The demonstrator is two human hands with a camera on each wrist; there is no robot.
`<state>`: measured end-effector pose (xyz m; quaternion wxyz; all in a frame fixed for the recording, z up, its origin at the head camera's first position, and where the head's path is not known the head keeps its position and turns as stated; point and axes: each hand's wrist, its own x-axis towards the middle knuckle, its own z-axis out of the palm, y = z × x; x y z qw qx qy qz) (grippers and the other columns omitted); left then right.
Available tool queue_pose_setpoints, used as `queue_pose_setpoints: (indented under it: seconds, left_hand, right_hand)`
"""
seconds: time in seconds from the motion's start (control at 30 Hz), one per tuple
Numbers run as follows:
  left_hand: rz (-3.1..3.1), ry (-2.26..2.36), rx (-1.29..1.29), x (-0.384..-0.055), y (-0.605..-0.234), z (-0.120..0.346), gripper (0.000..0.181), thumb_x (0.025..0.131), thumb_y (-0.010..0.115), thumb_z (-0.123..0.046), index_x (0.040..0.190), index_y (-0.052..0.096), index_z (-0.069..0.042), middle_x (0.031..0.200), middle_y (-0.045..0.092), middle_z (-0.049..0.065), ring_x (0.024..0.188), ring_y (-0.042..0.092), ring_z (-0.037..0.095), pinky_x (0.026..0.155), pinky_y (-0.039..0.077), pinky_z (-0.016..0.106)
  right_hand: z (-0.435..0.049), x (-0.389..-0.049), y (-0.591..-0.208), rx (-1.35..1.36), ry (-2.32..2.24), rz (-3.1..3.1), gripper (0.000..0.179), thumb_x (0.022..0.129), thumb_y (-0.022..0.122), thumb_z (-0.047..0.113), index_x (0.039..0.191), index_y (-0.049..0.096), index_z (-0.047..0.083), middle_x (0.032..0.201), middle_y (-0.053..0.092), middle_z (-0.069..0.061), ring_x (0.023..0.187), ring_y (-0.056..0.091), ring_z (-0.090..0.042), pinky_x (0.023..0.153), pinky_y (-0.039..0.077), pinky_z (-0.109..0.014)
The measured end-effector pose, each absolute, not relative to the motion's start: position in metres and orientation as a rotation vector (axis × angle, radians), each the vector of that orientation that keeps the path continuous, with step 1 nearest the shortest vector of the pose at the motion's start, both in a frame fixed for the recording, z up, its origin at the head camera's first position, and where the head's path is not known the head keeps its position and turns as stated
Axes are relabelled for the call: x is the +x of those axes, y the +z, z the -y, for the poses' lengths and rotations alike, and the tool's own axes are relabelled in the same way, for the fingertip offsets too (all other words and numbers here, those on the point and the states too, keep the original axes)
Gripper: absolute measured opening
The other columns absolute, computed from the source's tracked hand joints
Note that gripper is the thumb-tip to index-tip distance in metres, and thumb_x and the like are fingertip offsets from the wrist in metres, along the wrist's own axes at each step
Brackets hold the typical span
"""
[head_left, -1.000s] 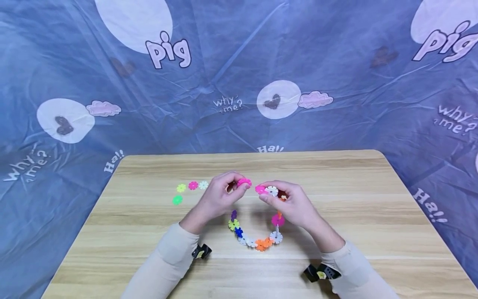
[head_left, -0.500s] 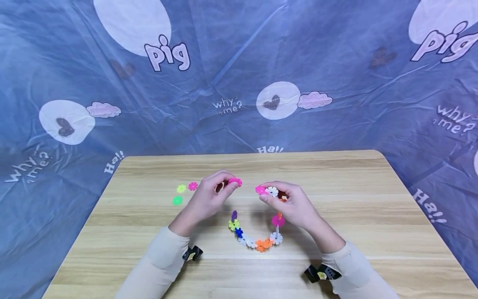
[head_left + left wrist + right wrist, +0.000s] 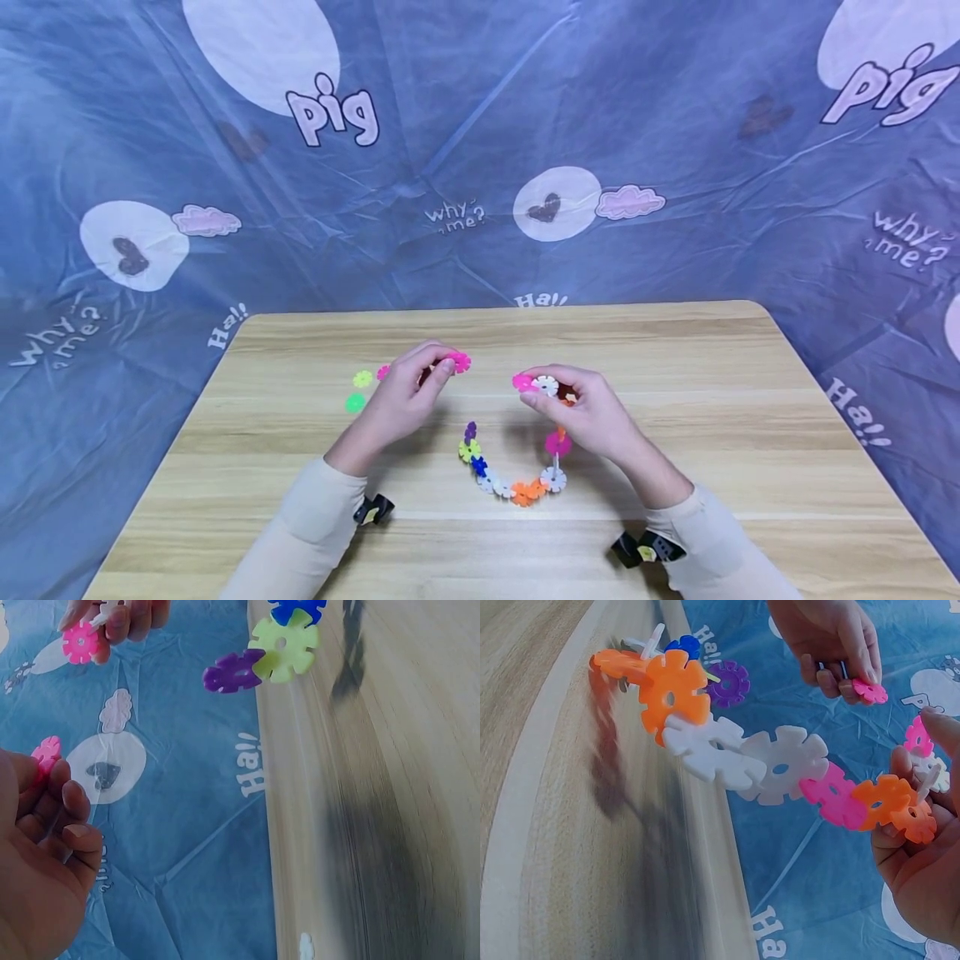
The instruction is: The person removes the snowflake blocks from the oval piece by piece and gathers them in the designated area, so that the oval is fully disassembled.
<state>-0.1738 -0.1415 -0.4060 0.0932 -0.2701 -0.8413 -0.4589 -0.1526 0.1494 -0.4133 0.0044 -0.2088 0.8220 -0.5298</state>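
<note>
My left hand (image 3: 401, 390) pinches a single pink snowflake disc (image 3: 462, 362) between thumb and fingertips, above the table. To its right, my right hand (image 3: 583, 410) grips one end of a chain of interlocked snowflake discs (image 3: 523, 493), near a pink end disc (image 3: 522, 382) and a white disc (image 3: 547, 385). From there the chain curves down through orange, pink, white, blue and yellow-green discs. Its free end is a purple disc (image 3: 728, 684). The two pink discs are apart. In the right wrist view, fingers curl round the chain by an orange disc (image 3: 913, 822).
Loose on the wooden table (image 3: 675, 350), left of my left hand, lie a yellow-green disc (image 3: 363, 379), a green disc (image 3: 356, 403) and a partly hidden pink disc (image 3: 383, 372). A blue printed cloth (image 3: 465, 125) hangs behind the table.
My left hand has drawn left, away from the right hand, carrying the pink disc. It now covers the loose white disc. The right hand and chain have hardly moved.
</note>
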Motion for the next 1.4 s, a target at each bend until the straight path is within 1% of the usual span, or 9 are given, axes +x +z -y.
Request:
queue_pose_setpoints:
  seconds: [0.1,0.23,0.37,0.5,0.7,1.0,1.13,1.23,1.4]
  left_hand:
    - [2.521,-1.344,-0.788,-0.174,-0.406,0.144,0.018,0.110,0.060,-0.011,0.120,0.075,-0.005,0.112,0.077,0.006,0.092,0.066,0.014,0.080,0.058,0.030]
    - [2.561,-1.331,-0.745,-0.173,-0.405,0.146,0.017,0.109,0.063,-0.013,0.120,0.076,-0.010,0.110,0.077,0.002,0.080,0.059,0.013,0.070,0.052,0.025]
    - [2.583,-1.316,-0.722,-0.173,-0.407,0.148,0.015,0.108,0.066,-0.015,0.118,0.077,-0.012,0.109,0.078,0.000,0.075,0.054,0.011,0.067,0.048,0.022]
    - [2.603,-1.316,-0.717,-0.172,-0.409,0.151,0.015,0.108,0.066,-0.015,0.117,0.078,-0.014,0.110,0.077,-0.001,0.075,0.052,0.008,0.067,0.047,0.022]
    - [2.587,-1.333,-0.718,-0.171,-0.410,0.156,0.014,0.108,0.066,-0.014,0.116,0.078,-0.012,0.110,0.077,0.001,0.076,0.055,0.014,0.066,0.048,0.023]
    - [2.550,-1.330,-0.714,-0.172,-0.413,0.164,0.012,0.104,0.072,-0.010,0.113,0.080,-0.011,0.104,0.081,0.001,0.074,0.056,0.008,0.066,0.047,0.021]
    - [2.571,-1.335,-0.674,-0.172,-0.412,0.167,0.011,0.102,0.075,-0.011,0.111,0.081,-0.012,0.102,0.082,0.000,0.073,0.056,0.010,0.065,0.047,0.021]
    - [2.585,-1.318,-0.648,-0.172,-0.412,0.170,0.012,0.101,0.075,-0.010,0.112,0.080,-0.011,0.102,0.082,0.001,0.072,0.056,0.013,0.065,0.047,0.021]
    - [2.578,-1.295,-0.644,-0.170,-0.414,0.176,0.011,0.103,0.073,-0.009,0.112,0.080,-0.010,0.102,0.082,0.002,0.071,0.055,0.008,0.065,0.048,0.021]
  right_hand:
    - [-0.150,-0.153,-0.414,-0.660,-1.669,-2.571,0.026,0.099,0.079,0.017,0.125,0.079,0.013,0.111,0.080,-0.005,0.069,0.058,-0.011,0.058,0.051,-0.026]
    - [-0.150,-0.153,-0.414,-0.662,-1.674,-2.568,0.026,0.100,0.079,0.017,0.125,0.079,0.013,0.110,0.080,-0.005,0.069,0.058,-0.011,0.058,0.051,-0.026]
    - [-0.150,-0.153,-0.414,-0.660,-1.676,-2.566,0.026,0.100,0.079,0.017,0.125,0.079,0.014,0.111,0.080,-0.005,0.070,0.058,-0.012,0.059,0.051,-0.026]
    - [-0.150,-0.152,-0.415,-0.667,-1.673,-2.566,0.026,0.100,0.078,0.017,0.125,0.079,0.013,0.113,0.080,-0.005,0.070,0.058,-0.011,0.058,0.051,-0.026]
    - [-0.150,-0.152,-0.414,-0.670,-1.681,-2.560,0.025,0.099,0.078,0.016,0.124,0.079,0.013,0.109,0.080,-0.005,0.068,0.057,-0.011,0.057,0.051,-0.026]
    - [-0.150,-0.152,-0.414,-0.663,-1.672,-2.569,0.026,0.100,0.078,0.017,0.125,0.078,0.012,0.113,0.080,-0.006,0.072,0.062,-0.012,0.060,0.054,-0.026]
    - [-0.150,-0.153,-0.414,-0.676,-1.666,-2.587,0.026,0.099,0.078,0.016,0.125,0.078,0.011,0.113,0.080,-0.008,0.077,0.065,-0.014,0.065,0.056,-0.026]
    - [-0.150,-0.154,-0.414,-0.680,-1.658,-2.599,0.026,0.099,0.078,0.016,0.125,0.078,0.011,0.116,0.081,-0.008,0.080,0.066,-0.013,0.068,0.057,-0.026]
    - [-0.150,-0.153,-0.414,-0.676,-1.651,-2.599,0.026,0.099,0.078,0.017,0.125,0.079,0.011,0.114,0.081,-0.006,0.078,0.065,-0.016,0.066,0.056,-0.026]
